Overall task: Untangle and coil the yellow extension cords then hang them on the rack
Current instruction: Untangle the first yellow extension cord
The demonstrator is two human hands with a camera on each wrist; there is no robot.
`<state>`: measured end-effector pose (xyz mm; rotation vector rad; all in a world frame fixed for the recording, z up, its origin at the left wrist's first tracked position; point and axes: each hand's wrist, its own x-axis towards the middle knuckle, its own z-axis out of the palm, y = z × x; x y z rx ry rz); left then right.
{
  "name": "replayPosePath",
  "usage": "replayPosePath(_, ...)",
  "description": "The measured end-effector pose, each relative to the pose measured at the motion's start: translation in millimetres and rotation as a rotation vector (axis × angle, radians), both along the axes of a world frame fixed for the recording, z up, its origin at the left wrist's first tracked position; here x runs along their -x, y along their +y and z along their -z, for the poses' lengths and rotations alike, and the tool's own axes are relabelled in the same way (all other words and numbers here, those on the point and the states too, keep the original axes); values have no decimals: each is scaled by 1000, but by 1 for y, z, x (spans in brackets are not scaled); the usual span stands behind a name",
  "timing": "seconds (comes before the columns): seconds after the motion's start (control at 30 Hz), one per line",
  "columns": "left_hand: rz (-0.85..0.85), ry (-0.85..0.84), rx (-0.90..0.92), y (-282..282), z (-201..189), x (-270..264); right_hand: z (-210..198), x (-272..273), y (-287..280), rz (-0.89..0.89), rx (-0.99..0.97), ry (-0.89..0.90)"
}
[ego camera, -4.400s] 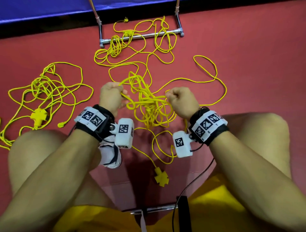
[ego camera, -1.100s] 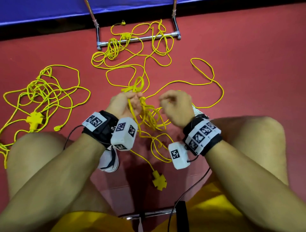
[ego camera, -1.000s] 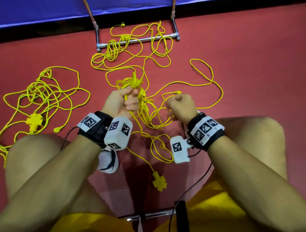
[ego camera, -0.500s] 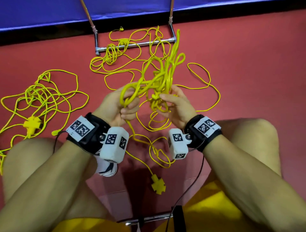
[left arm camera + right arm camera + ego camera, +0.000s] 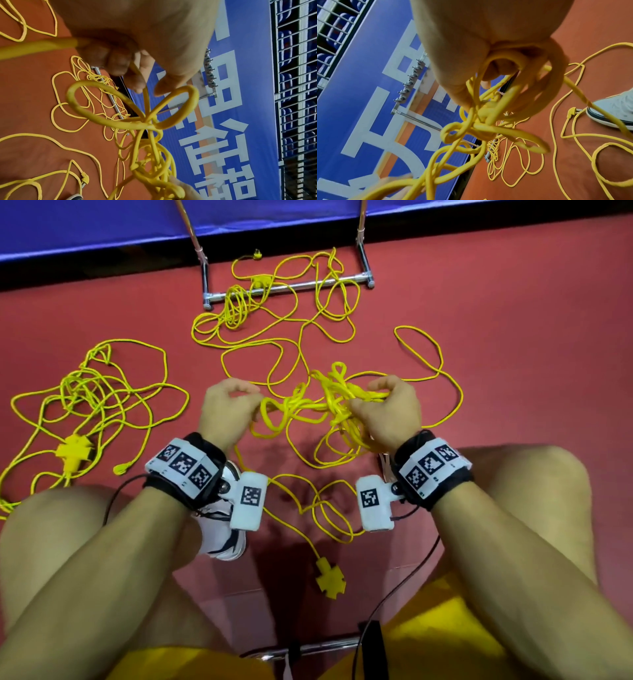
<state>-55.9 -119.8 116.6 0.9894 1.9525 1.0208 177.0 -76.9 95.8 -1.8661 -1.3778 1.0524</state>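
A knotted bunch of yellow extension cord [image 5: 322, 402] hangs between my two hands above the red floor. My left hand [image 5: 227, 409] pinches strands at the bunch's left side; in the left wrist view its fingers [image 5: 120, 63] curl round a cord, with a loop [image 5: 96, 102] below them. My right hand [image 5: 387, 409] grips the knot's right side, and the right wrist view shows its fingers [image 5: 539, 75] wrapped in several strands. A yellow socket block [image 5: 330, 577] lies between my knees. A second tangled cord [image 5: 92, 398] with its socket block [image 5: 73, 451] lies at the left.
The rack's metal base bar [image 5: 287, 287] crosses the floor ahead, with more yellow cord [image 5: 239, 306] draped over it. A row of rack pegs [image 5: 409, 82] stands before a blue banner. My white shoe [image 5: 222, 529] and both bare knees flank the work.
The bunch, lifted high toward the rack half a second ago, has come down and is now stretched sideways. My hands have moved apart, the right one further right.
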Motion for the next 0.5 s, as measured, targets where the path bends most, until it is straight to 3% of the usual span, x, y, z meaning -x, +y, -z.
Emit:
replayPosePath(0.13, 157, -153, 234, 0, -10, 7, -2, 0, 0, -56, -5, 123)
replayPosePath(0.27, 451, -155, 355, -9, -3, 4, -13, -8, 2, -19, -17, 367)
replayPosePath(0.33, 518, -270, 359, -12, 1, 0, -11, -9, 5, 18, -77, 318)
replayPosePath(0.4, 456, -510, 356, -12, -1, -6, -7, -11, 7, 10, -85, 160)
replayPosePath(0.5, 353, -835, 342, -9, -8, -11, -5, -17, 7, -153, 70, -26)
